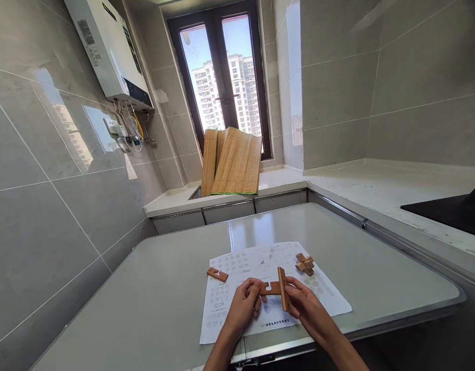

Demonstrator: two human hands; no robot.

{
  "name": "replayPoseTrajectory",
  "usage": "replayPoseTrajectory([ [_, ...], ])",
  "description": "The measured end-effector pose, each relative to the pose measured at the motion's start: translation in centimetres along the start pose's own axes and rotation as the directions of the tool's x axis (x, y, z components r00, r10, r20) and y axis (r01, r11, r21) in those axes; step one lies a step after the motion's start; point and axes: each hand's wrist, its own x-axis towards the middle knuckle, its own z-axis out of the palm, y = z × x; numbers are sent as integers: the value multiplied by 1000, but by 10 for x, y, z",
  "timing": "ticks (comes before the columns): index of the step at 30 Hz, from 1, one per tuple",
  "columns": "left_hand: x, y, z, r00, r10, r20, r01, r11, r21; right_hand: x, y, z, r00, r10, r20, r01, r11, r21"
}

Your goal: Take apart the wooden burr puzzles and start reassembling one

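Observation:
Over a printed instruction sheet [237, 268] on the grey table [156, 288], my left hand [243, 304] pinches a flat notched wooden puzzle piece [269, 288]. My right hand [301, 304] grips a second wooden piece [283, 288] standing upright, crossed with the first where they meet. A loose notched wooden piece [217, 274] lies on the sheet's left edge. A small assembled wooden cross-shaped puzzle [304, 264] sits on the sheet at the right, just beyond my right hand.
A folded bamboo mat [232, 162] leans in the sink below the window [222, 77]. A white water heater [109, 51] hangs on the left wall. A black cooktop [450, 211] is set in the white counter at right.

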Motion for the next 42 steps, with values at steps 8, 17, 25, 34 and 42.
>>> replayPoseTrajectory([
  [8,0,-2,0,1000,-2,12,2,1000,11,1,-1,0,999,-26,-38,24,998,-50],
  [17,0,-2,2,1000,14,15,-14,1000,10,2,3,-4,998,-41,-45,41,999,-11],
  [25,1,-1,-6,993,31,-114,-30,1000,7,5,5,-7,988,-41,-148,56,994,97],
  [34,-6,2,-7,955,139,-262,-82,973,217,5,10,4,995,-97,4,95,954,-285],
  [42,-19,9,-24,918,253,-306,-56,845,531,0,14,12,985,-122,119,170,651,-739],
])
